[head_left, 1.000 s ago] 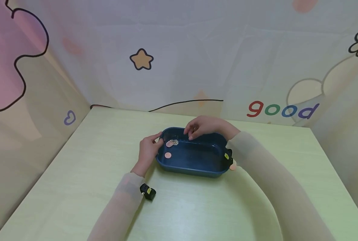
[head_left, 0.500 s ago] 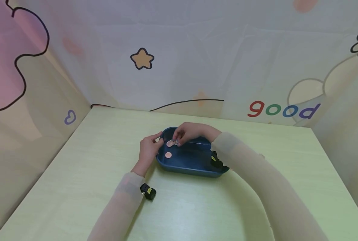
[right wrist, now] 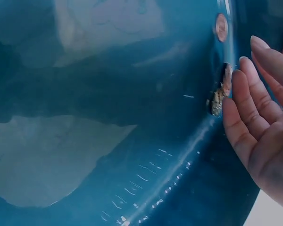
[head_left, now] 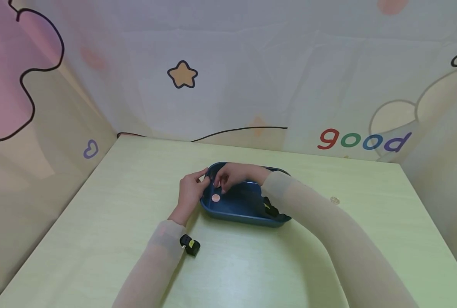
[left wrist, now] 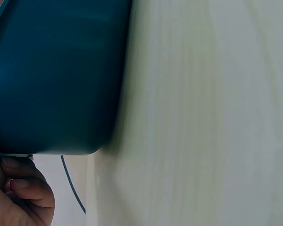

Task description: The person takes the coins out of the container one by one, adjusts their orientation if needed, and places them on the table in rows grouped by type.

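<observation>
A deep blue rectangular tray [head_left: 243,218] with rounded corners stands on the table. My left hand [head_left: 190,190] grips its left end by the rim; in the left wrist view the curled fingers [left wrist: 35,193] lie against the tray's edge. Inside the tray's left part reaches my right hand [head_left: 232,174], palm down. A pinkish coin [head_left: 215,198] lies flat on the tray floor. Overlapping coins [right wrist: 220,94], copper and silvery gold, lie at the right fingertips in the right wrist view, mostly hidden from the head camera. Thumb and fingers stand apart there, nothing visible between them.
A pale round coin [head_left: 334,200] lies on the light green table [head_left: 228,265], just beyond the right sleeve [head_left: 320,214]. Printed cloth walls [head_left: 228,77] stand behind the table and at both sides. Each wrist carries a small black camera [head_left: 190,245].
My right hand has moved left and down across the tray to the overlapping coins, now covering them. The sleeve followed, uncovering the coin at right. The left hand and tray stayed put.
</observation>
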Action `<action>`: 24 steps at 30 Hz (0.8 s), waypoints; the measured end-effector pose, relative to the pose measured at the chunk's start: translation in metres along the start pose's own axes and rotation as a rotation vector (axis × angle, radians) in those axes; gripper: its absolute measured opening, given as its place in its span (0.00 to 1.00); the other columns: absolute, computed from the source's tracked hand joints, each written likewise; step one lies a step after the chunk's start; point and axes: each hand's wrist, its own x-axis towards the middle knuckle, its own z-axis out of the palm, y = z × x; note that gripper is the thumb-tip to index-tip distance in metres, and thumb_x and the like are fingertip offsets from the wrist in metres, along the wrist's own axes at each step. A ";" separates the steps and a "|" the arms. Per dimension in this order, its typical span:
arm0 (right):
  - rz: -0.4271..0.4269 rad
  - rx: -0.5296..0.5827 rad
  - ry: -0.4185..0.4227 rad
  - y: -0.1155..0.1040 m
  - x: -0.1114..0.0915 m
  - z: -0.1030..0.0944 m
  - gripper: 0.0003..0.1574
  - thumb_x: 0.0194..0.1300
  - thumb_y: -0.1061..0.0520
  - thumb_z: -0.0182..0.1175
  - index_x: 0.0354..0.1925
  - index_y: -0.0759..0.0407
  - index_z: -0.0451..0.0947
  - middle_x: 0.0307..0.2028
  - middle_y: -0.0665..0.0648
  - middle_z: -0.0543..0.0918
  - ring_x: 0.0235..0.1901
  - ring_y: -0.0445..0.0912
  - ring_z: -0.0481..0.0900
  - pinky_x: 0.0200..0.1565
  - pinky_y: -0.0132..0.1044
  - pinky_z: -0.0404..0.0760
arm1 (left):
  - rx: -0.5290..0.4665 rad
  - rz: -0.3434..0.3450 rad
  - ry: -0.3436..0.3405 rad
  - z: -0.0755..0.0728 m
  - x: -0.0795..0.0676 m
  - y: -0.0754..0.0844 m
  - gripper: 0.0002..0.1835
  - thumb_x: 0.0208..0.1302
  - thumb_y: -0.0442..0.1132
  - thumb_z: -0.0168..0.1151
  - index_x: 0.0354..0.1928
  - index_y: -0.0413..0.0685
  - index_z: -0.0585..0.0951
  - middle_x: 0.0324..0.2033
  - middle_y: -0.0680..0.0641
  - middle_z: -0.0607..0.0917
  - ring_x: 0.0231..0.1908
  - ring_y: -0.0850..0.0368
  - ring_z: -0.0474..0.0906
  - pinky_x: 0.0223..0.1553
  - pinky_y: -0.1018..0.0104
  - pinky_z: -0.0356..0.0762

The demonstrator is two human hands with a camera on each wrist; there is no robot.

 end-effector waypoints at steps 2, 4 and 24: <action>0.002 -0.001 -0.006 0.002 0.003 0.003 0.18 0.67 0.63 0.65 0.55 0.66 0.82 0.40 0.59 0.86 0.37 0.41 0.79 0.47 0.30 0.79 | -0.001 0.003 0.001 0.000 0.000 0.000 0.22 0.66 0.37 0.60 0.62 0.46 0.83 0.13 0.56 0.66 0.14 0.64 0.63 0.20 0.73 0.60; -0.005 -0.009 -0.009 0.003 0.005 0.005 0.18 0.67 0.64 0.65 0.54 0.67 0.82 0.38 0.59 0.86 0.35 0.40 0.78 0.44 0.29 0.78 | -0.004 0.007 0.003 -0.001 -0.001 0.000 0.22 0.66 0.36 0.60 0.62 0.46 0.83 0.13 0.56 0.66 0.14 0.64 0.63 0.19 0.73 0.60; -0.030 -0.060 -0.002 0.002 0.014 0.021 0.20 0.64 0.64 0.66 0.54 0.68 0.81 0.33 0.56 0.84 0.31 0.38 0.75 0.37 0.25 0.73 | -0.032 0.025 0.012 0.000 -0.001 -0.002 0.22 0.65 0.36 0.59 0.61 0.46 0.84 0.11 0.58 0.66 0.11 0.66 0.62 0.18 0.74 0.60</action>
